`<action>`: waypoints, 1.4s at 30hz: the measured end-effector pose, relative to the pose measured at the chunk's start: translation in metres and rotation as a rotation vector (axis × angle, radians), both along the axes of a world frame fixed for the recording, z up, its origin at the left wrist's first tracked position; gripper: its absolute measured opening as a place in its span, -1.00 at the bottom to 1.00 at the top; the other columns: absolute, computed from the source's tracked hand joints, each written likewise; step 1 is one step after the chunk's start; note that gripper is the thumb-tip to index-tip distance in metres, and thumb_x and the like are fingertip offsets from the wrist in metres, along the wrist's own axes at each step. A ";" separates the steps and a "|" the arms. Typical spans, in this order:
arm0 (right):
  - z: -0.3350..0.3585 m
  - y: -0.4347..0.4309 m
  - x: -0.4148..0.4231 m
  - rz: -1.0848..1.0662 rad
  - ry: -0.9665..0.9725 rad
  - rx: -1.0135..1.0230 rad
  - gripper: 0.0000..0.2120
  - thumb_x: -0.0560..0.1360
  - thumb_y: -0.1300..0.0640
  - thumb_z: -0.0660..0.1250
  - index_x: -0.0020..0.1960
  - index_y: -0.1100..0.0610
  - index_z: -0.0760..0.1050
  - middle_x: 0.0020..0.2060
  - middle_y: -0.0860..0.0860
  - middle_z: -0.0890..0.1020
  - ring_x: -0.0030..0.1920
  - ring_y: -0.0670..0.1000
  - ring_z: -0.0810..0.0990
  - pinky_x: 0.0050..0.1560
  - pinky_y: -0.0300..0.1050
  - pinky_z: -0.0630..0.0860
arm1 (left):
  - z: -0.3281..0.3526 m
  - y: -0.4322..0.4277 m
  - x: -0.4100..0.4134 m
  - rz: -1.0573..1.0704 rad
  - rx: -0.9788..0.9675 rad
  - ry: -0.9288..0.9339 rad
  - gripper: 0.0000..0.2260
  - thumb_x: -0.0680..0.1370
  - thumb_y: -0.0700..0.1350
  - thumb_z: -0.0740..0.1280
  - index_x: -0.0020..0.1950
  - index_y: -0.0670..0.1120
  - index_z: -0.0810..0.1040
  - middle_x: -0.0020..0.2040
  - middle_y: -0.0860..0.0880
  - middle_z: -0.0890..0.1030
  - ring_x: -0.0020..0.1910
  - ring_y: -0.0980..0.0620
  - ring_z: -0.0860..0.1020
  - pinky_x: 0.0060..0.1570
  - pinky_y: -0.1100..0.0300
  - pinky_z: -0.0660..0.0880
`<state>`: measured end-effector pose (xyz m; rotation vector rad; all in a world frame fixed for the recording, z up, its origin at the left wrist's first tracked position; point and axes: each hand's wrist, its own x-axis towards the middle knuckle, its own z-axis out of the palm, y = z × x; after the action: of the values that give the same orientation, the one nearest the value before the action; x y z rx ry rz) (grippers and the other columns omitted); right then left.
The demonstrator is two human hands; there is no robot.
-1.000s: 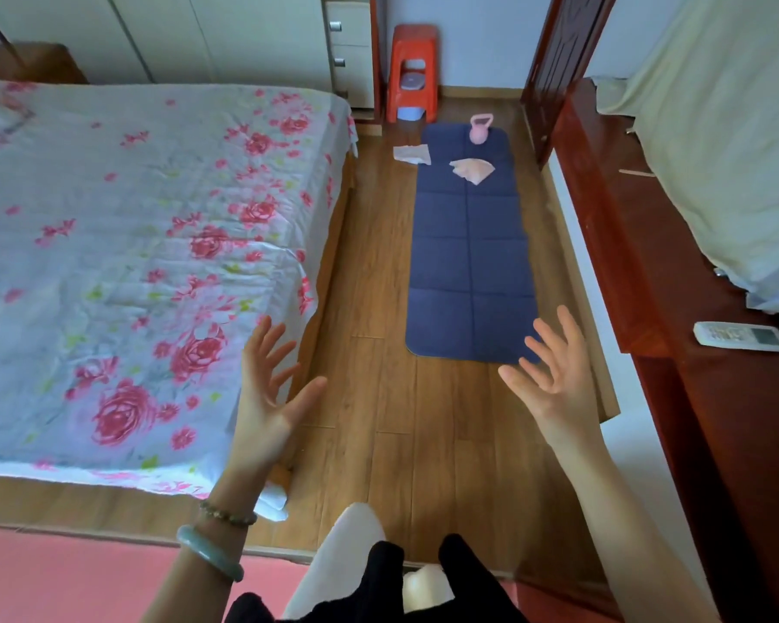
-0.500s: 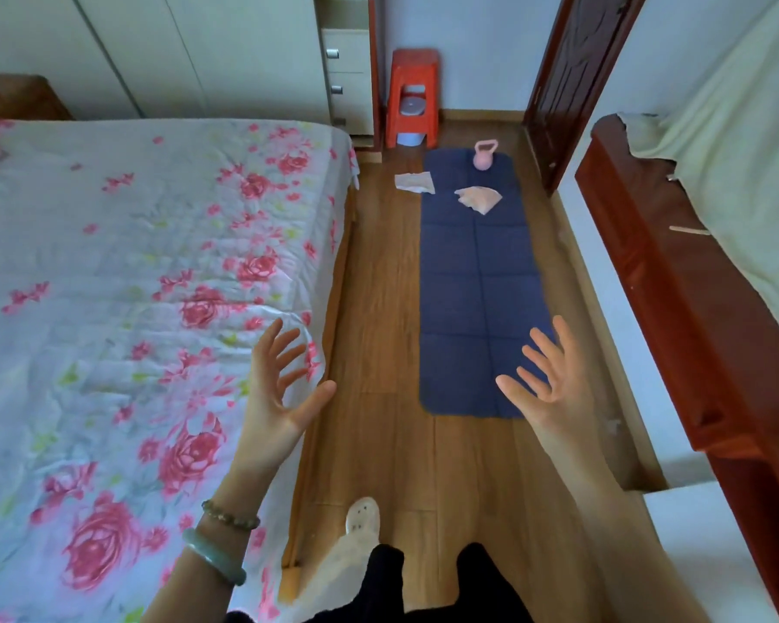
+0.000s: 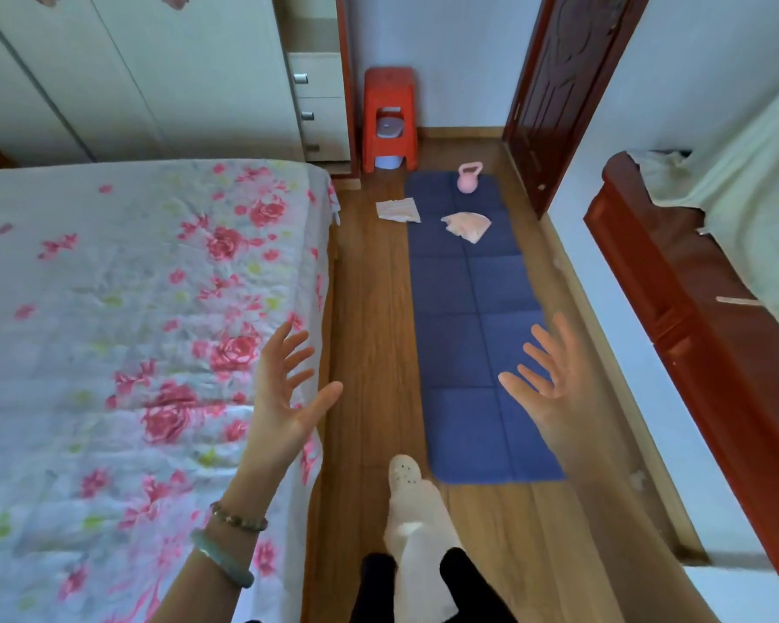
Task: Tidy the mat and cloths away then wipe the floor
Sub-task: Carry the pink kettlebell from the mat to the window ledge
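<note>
Your left hand (image 3: 284, 388) and right hand (image 3: 549, 384) are up, fingers spread, holding nothing. Looks like nothing is done yet: blue mat (image 3: 473, 308) lies flat on the floor (image 3: 374, 353) just ahead, with the pink cloth (image 3: 466, 225) and kettlebell (image 3: 469, 177) on its far end and the white cloth (image 3: 397, 210) at its left edge. All tidying and the wipe remain.

home bedroom: bed (image 3: 131, 330), wardrobe (image 3: 154, 74).

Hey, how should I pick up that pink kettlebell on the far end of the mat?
Probably by its top handle, from above: the kettlebell stands upright on the mat, its loop pointing up, while the round body offers little purchase.
</note>
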<state>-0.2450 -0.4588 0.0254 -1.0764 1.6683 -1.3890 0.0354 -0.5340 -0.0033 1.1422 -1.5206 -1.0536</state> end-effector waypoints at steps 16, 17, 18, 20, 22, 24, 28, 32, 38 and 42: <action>0.004 -0.349 -0.093 0.014 0.014 -0.012 -0.20 0.42 0.29 0.43 0.50 -0.04 0.10 0.37 -0.08 0.35 0.34 -0.07 0.40 0.28 -0.05 0.44 | 0.010 -0.343 -0.087 0.025 -0.013 -0.030 -0.25 0.35 0.15 0.42 0.46 0.08 0.19 0.34 0.11 0.41 0.27 0.09 0.47 0.16 0.22 0.49; 0.003 -0.368 -0.096 0.018 0.019 -0.009 -0.20 0.42 0.29 0.43 0.50 -0.03 0.10 0.38 -0.07 0.35 0.34 -0.07 0.40 0.27 -0.06 0.44 | 0.010 -0.362 -0.091 0.026 -0.015 -0.028 -0.26 0.35 0.16 0.41 0.46 0.10 0.19 0.34 0.12 0.41 0.27 0.10 0.47 0.15 0.26 0.49; 0.002 -0.387 -0.099 0.021 0.021 -0.008 -0.20 0.42 0.30 0.43 0.50 -0.03 0.10 0.38 -0.07 0.35 0.34 -0.07 0.40 0.26 -0.07 0.44 | 0.010 -0.381 -0.096 0.030 -0.017 -0.028 -0.27 0.34 0.16 0.42 0.45 0.13 0.20 0.34 0.13 0.40 0.26 0.11 0.47 0.13 0.30 0.49; -0.002 -0.426 -0.105 0.033 0.028 -0.001 -0.20 0.42 0.30 0.43 0.50 -0.04 0.09 0.38 -0.07 0.36 0.33 -0.09 0.40 0.25 -0.09 0.44 | 0.009 -0.421 -0.104 0.041 -0.013 -0.028 -0.28 0.34 0.15 0.43 0.42 0.15 0.20 0.34 0.12 0.40 0.26 0.12 0.47 0.12 0.33 0.48; -0.007 -0.468 -0.109 0.037 0.037 0.004 -0.20 0.41 0.29 0.43 0.49 -0.05 0.10 0.37 -0.08 0.36 0.32 -0.09 0.41 0.25 -0.10 0.44 | 0.006 -0.463 -0.111 0.047 -0.005 -0.023 -0.29 0.36 0.07 0.45 0.43 0.11 0.20 0.35 0.09 0.40 0.26 0.11 0.47 0.13 0.33 0.48; -0.014 -0.513 -0.113 0.026 0.044 -0.006 -0.20 0.41 0.29 0.43 0.48 -0.08 0.10 0.37 -0.08 0.35 0.31 -0.09 0.41 0.23 -0.11 0.45 | 0.002 -0.509 -0.116 0.046 -0.006 -0.021 -0.30 0.37 0.00 0.44 0.43 0.10 0.20 0.34 0.10 0.40 0.26 0.12 0.47 0.12 0.36 0.48; -0.023 -0.607 -0.119 -0.015 0.048 -0.027 -0.21 0.41 0.30 0.44 0.46 -0.07 0.12 0.31 -0.15 0.39 0.26 -0.15 0.44 0.21 -0.12 0.46 | -0.003 -0.610 -0.125 0.015 0.005 -0.024 -0.29 0.37 -0.01 0.44 0.44 0.09 0.20 0.32 0.15 0.39 0.25 0.13 0.47 0.08 0.41 0.47; -0.021 -0.700 -0.125 -0.051 0.017 -0.056 -0.22 0.40 0.33 0.44 0.39 -0.18 0.13 0.25 -0.26 0.38 0.25 -0.22 0.43 0.18 -0.17 0.48 | 0.002 -0.711 -0.131 -0.028 0.011 -0.040 -0.29 0.37 -0.02 0.44 0.45 0.10 0.20 0.32 0.20 0.39 0.25 0.16 0.47 0.12 0.35 0.48; -0.014 -0.808 -0.138 -0.119 -0.005 -0.075 -0.23 0.41 0.31 0.44 0.42 -0.15 0.14 0.29 -0.17 0.39 0.28 -0.20 0.43 0.18 -0.21 0.46 | 0.012 -0.836 -0.153 -0.078 0.012 -0.080 -0.30 0.37 0.00 0.44 0.44 0.08 0.21 0.29 0.23 0.40 0.23 0.26 0.45 0.03 0.45 0.46; -0.017 -0.867 -0.155 -0.153 0.015 -0.066 -0.23 0.40 0.28 0.45 0.44 -0.13 0.14 0.36 -0.06 0.38 0.30 -0.14 0.42 0.17 -0.25 0.47 | 0.012 -0.900 -0.175 -0.112 0.000 -0.108 -0.30 0.37 0.00 0.44 0.45 0.09 0.20 0.29 0.20 0.40 0.20 0.24 0.47 0.03 0.43 0.47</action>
<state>-0.3999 -1.3259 0.0084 -1.0156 1.7577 -1.5460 -0.1399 -1.4344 0.0082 1.1402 -1.6857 -1.0814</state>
